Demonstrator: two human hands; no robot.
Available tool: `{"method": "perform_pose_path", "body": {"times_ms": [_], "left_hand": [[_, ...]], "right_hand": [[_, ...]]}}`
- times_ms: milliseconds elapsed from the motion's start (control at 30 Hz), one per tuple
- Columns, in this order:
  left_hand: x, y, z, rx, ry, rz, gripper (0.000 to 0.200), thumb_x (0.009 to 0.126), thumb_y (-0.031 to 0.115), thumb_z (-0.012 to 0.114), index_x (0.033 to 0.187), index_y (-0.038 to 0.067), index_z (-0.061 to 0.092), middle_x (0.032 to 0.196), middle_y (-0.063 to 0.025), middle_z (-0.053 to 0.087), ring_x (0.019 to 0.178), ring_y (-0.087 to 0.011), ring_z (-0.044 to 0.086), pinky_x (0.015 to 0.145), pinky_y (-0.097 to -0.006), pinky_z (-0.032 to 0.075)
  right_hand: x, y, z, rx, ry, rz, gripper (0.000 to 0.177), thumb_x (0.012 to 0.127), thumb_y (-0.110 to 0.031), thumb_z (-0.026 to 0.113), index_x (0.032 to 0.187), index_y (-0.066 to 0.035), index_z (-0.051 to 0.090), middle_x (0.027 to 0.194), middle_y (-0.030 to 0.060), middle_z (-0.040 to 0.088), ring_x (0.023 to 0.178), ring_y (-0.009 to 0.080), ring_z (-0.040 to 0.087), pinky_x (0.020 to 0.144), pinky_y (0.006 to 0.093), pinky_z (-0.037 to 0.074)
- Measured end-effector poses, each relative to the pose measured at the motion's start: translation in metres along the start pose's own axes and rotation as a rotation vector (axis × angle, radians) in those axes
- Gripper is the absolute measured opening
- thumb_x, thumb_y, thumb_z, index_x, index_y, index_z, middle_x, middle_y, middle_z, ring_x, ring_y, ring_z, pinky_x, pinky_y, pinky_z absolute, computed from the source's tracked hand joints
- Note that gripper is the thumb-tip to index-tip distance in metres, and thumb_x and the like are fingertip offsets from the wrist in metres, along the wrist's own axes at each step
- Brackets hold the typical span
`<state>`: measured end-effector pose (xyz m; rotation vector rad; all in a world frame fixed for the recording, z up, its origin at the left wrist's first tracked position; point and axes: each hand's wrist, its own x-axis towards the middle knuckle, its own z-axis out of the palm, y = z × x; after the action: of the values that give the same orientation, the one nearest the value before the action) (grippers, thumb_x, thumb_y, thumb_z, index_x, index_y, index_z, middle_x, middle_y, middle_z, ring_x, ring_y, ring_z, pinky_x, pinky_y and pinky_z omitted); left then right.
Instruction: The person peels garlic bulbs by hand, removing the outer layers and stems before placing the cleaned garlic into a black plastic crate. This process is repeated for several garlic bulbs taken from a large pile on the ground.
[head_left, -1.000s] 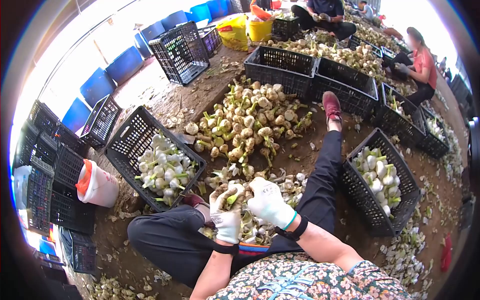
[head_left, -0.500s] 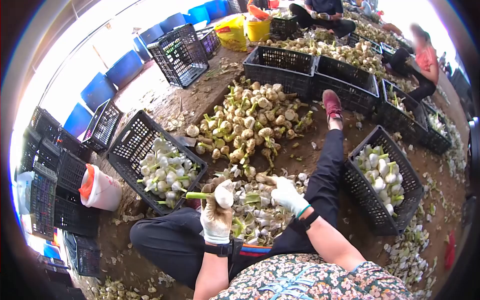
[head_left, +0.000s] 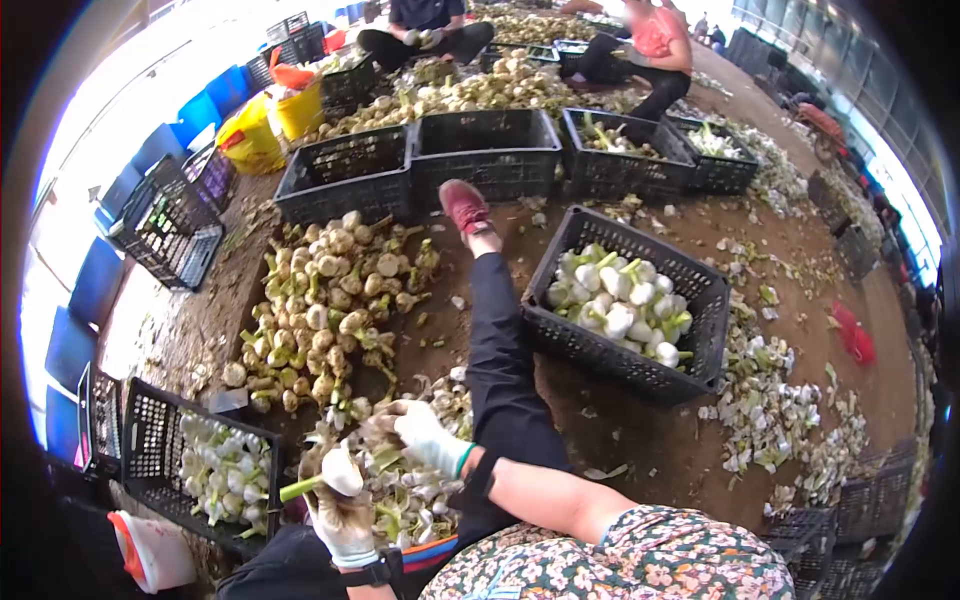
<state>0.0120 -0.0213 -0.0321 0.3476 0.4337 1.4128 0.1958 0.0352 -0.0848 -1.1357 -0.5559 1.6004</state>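
In my left hand (head_left: 340,515), gloved and soiled at the fingers, is a peeled white garlic bulb (head_left: 342,471) with its green stem pointing left. My right hand (head_left: 422,432), also gloved, is just to the right of the bulb and apart from it; its fingers are bent over the peelings, and what they hold, if anything, is hidden. Beneath both hands lie loose garlic skins (head_left: 400,490). Beyond them is a heap of unpeeled garlic (head_left: 330,300). White bulbs fill part of a black crate (head_left: 150,440) at the left and another black crate (head_left: 640,375) at the right.
Black crates (head_left: 485,165) stand in a row past my outstretched leg (head_left: 500,340). Two people sit behind them beside more garlic. A white bucket (head_left: 165,555) is at the lower left, yellow containers (head_left: 298,112) at the upper left. Peelings (head_left: 765,400) cover ground at the right.
The view has turned to the right, so the crates and heap appear farther left. The bulb remains in my left hand, with my right hand still apart from it.
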Motion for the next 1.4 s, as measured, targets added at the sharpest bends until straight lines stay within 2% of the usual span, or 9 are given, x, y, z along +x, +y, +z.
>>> {"method": "perform_pose_path", "body": {"times_ms": [33, 100, 200, 467, 567, 700, 867, 1067, 1400], "left_hand": [[0.002, 0.004, 0.002, 0.001, -0.001, 0.04, 0.045, 0.093, 0.018, 0.061, 0.136, 0.009, 0.051, 0.133, -0.0162, 0.056, 0.121, -0.0341, 0.055, 0.104, -0.0539, 0.045], [0.007, 0.008, -0.001, 0.035, 0.052, 0.157, 0.048, 0.091, 0.019, 0.062, 0.136, 0.009, 0.05, 0.134, -0.0166, 0.055, 0.124, -0.033, 0.053, 0.105, -0.0539, 0.045], [0.004, -0.005, 0.02, 0.54, 0.062, 0.108, 0.05, 0.096, 0.014, 0.06, 0.141, 0.003, 0.043, 0.135, -0.0111, 0.054, 0.121, -0.0248, 0.053, 0.102, -0.0374, 0.046], [0.011, 0.011, 0.01, 0.509, 0.549, 0.154, 0.041, 0.102, 0.026, 0.052, 0.139, 0.011, 0.044, 0.134, -0.0082, 0.052, 0.119, -0.0228, 0.054, 0.098, -0.0383, 0.047], [0.021, 0.004, -0.029, 0.415, 0.588, 0.179, 0.039, 0.099, 0.02, 0.056, 0.136, 0.011, 0.045, 0.123, -0.0064, 0.058, 0.104, -0.0188, 0.06, 0.087, -0.034, 0.05], [0.024, -0.008, -0.032, 0.473, 0.614, 0.104, 0.044, 0.096, 0.008, 0.06, 0.137, 0.007, 0.044, 0.123, -0.0067, 0.057, 0.108, -0.0168, 0.058, 0.092, -0.0302, 0.048], [0.02, -0.003, -0.04, 0.576, 0.601, 0.085, 0.055, 0.09, -0.004, 0.06, 0.141, 0.005, 0.042, 0.133, -0.0064, 0.05, 0.115, -0.0166, 0.053, 0.1, -0.0318, 0.044], [0.032, -0.001, -0.042, 0.501, 0.478, 0.134, 0.073, 0.086, -0.012, 0.058, 0.15, 0.009, 0.029, 0.145, -0.0086, 0.041, 0.128, -0.0208, 0.047, 0.107, -0.0319, 0.04], [0.017, -0.007, -0.02, 0.711, 0.128, 0.316, 0.075, 0.074, -0.017, 0.069, 0.138, 0.007, 0.038, 0.13, -0.0084, 0.052, 0.115, -0.0202, 0.056, 0.099, -0.0345, 0.049]], "right_hand": [[0.012, 0.017, -0.022, -0.693, 0.026, -0.458, 0.029, 0.08, -0.019, 0.067, 0.103, -0.002, 0.069, 0.086, 0.0168, 0.07, 0.076, 0.0346, 0.066, 0.07, 0.0417, 0.051], [-0.004, 0.014, -0.026, -1.093, 0.096, -0.425, 0.048, 0.079, -0.019, 0.063, 0.125, -0.004, 0.06, 0.107, 0.0173, 0.067, 0.093, 0.0363, 0.064, 0.079, 0.0427, 0.052], [-0.014, 0.01, -0.019, 0.402, -0.396, 0.33, 0.044, 0.096, -0.035, 0.056, 0.13, -0.008, 0.052, 0.115, 0.0103, 0.063, 0.103, 0.032, 0.062, 0.081, 0.047, 0.055], [-0.011, -0.08, -0.076, 0.971, -0.476, -0.138, 0.04, 0.098, -0.045, 0.049, 0.116, -0.011, 0.06, 0.102, 0.0112, 0.068, 0.086, 0.0205, 0.067, 0.069, 0.0367, 0.058], [0.062, -0.042, -0.044, 0.353, 0.027, 0.08, 0.023, 0.095, -0.025, 0.056, 0.109, -0.009, 0.066, 0.087, 0.0074, 0.07, 0.063, 0.0192, 0.064, 0.054, 0.0287, 0.051], [0.143, 0.057, 0.008, -1.121, 0.014, -0.235, 0.031, 0.081, -0.019, 0.067, 0.105, 0.0, 0.07, 0.096, 0.0208, 0.071, 0.094, 0.0311, 0.068, 0.086, 0.0379, 0.052], [0.195, 0.12, 0.035, -1.249, -0.024, -0.278, 0.026, 0.083, -0.015, 0.061, 0.107, -0.006, 0.068, 0.094, 0.0188, 0.071, 0.092, 0.0347, 0.067, 0.081, 0.0417, 0.052], [0.094, 0.005, 0.058, -0.093, -0.376, 0.316, 0.019, 0.093, -0.013, 0.062, 0.109, -0.003, 0.066, 0.087, 0.002, 0.068, 0.067, 0.0069, 0.06, 0.059, 0.0206, 0.049], [-0.012, -0.013, 0.082, -0.08, -0.359, 0.03, 0.021, 0.092, -0.014, 0.067, 0.107, 0.001, 0.069, 0.097, 0.0049, 0.071, 0.084, 0.0119, 0.066, 0.078, 0.0277, 0.054]]}}
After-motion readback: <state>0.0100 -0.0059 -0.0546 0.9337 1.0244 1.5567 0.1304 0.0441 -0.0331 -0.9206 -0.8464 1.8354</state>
